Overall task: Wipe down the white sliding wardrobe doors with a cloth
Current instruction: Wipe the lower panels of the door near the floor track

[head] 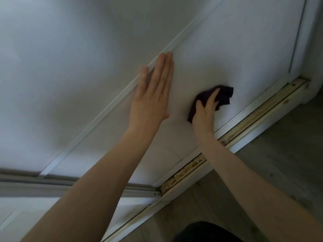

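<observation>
Both hands are on the door (227, 49); left hand (152, 91) lies flat, fingers straight, holding nothing, likely steadying the sliding door; right hand (203, 112) grasps the dark cloth (224, 94), pressing it low on the door, near the track (253, 122).

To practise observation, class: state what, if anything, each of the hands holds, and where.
The right hand grips the dark cloth by its bunched middle; the left hand holds nothing, lying flat on the wardrobe door.

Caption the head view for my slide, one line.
Right hand holds a dark cloth against the white wardrobe door while the left hand lies flat on it.
</observation>
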